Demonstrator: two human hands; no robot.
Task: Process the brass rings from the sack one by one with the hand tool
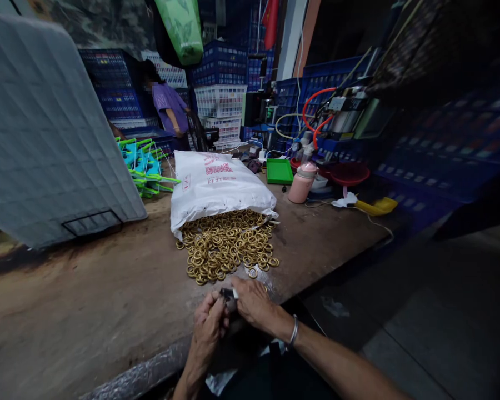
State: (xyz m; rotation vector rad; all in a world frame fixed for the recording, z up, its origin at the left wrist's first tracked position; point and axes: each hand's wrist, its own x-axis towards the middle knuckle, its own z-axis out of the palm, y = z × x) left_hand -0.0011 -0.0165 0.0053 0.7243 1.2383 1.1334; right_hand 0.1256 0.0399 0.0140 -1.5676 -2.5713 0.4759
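- Black piece [227, 292]: between both hands.
- Left hand [208, 321]: fingertips clamped on the piece.
- Right hand [256, 303]: fingers curled at a white bit [235, 293] beside it; whether clamped, I cannot tell.
- Gold rings [227, 244]: heaped just beyond both hands.

Rings [225, 250] before sack [220, 186], bottle [300, 186] right, some unclear piece [228, 294] between hands [256, 303]

From here I see red print [186, 183] and a checkered code [219, 168] on the white sack [229, 194]; at its mouth, brass-gold rings [227, 247]; right of it, a green tray [279, 171] and pink bottle [302, 184]; beneath it, a brown bench [120, 300].
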